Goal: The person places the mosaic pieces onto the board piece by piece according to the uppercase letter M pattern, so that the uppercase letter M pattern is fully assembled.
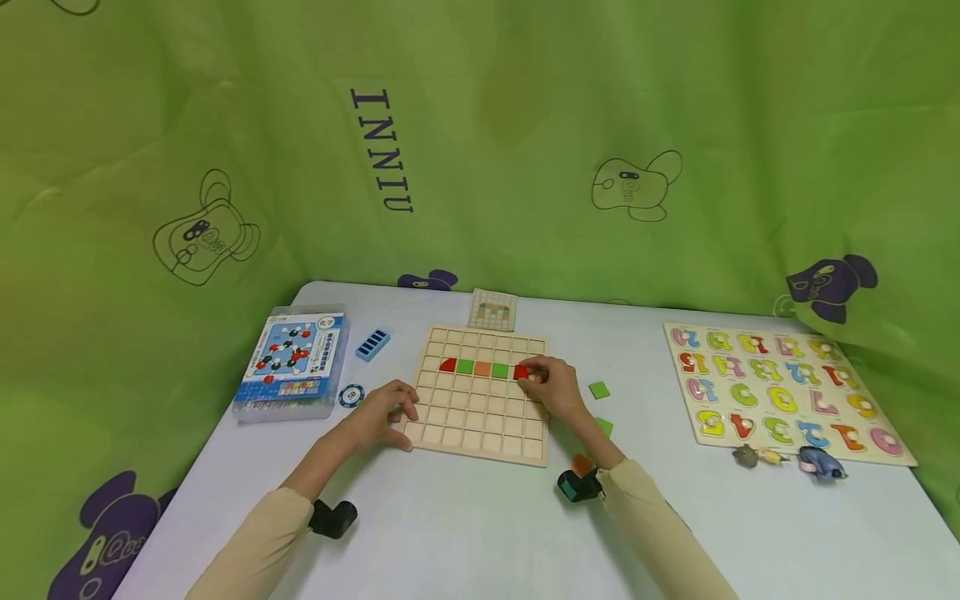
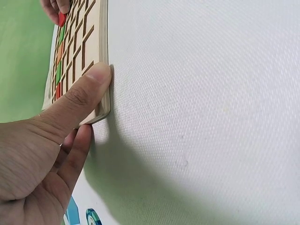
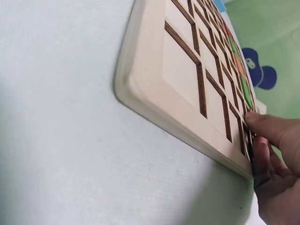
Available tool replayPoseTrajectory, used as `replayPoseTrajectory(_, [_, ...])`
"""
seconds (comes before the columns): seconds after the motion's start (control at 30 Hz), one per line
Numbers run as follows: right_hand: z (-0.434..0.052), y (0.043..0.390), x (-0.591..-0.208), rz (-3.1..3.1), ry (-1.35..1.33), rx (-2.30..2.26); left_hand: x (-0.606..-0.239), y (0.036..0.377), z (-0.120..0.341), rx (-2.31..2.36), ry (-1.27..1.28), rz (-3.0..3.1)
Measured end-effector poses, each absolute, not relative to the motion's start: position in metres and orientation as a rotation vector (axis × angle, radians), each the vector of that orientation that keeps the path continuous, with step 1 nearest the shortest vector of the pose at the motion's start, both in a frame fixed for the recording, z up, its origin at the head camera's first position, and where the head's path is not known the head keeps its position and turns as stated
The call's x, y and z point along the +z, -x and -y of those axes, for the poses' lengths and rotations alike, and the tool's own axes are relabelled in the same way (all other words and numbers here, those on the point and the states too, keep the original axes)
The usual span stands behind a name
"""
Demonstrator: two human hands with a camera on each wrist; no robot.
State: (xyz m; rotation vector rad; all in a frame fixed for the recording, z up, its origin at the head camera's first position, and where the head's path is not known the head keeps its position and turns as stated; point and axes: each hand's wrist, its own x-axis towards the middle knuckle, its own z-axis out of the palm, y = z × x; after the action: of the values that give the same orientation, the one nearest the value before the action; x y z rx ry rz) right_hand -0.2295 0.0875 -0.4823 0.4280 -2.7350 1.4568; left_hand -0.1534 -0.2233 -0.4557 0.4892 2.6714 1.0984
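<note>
Left hand (image 1: 382, 410) thumb pressing grid board (image 1: 480, 433) edge, right hand (image 1: 551, 385) pinching red piece (image 1: 521, 372)

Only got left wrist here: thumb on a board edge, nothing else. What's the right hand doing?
Observer: The right hand pinches a red piece at the right end of a coloured row on the wooden grid board.
Operator: What's in that row?
Observer: Left to right: red, green, orange, green, then the pinched red one.
Operator: Spare pieces anywhere?
Observer: Two loose green tiles lie on the table right of the board, an orange one nearer the right wrist.
</note>
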Motion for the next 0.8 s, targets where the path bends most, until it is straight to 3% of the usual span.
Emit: replayPoseTrajectory(0.8, [-0.0947, 0.2312, -0.4809, 2.731, -0.411, 1.658, -0.4538, 0.1533, 0.2215, 1.097, -0.480, -2.663])
